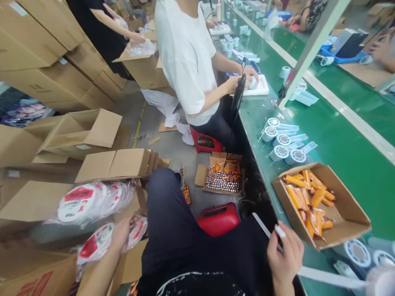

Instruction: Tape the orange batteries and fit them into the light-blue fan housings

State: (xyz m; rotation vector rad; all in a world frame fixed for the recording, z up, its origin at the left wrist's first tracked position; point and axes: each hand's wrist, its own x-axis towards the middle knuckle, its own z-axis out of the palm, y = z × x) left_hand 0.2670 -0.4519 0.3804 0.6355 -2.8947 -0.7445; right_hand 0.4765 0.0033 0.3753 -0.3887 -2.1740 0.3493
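My left hand point(121, 233) reaches down to the left and is closed on a plastic bag of round white-and-red discs point(101, 242) beside my dark trouser leg. A second bag of the same discs point(92, 201) lies just beyond it among cardboard boxes. My right hand point(285, 253) rests at the near edge of the green bench point(348, 148), its fingers curled around a long white strip point(308, 267) that runs along the bench edge. Right beside that hand sits an open cardboard box of orange packets point(311, 201).
A person in a white shirt point(185, 57) sits ahead on a red stool, working at the bench. Round white parts point(282, 144) lie on the bench. On the floor stand a box of small metal pieces point(222, 176), a red stool point(217, 218) and stacked cartons point(46, 49). Other people work farther off.
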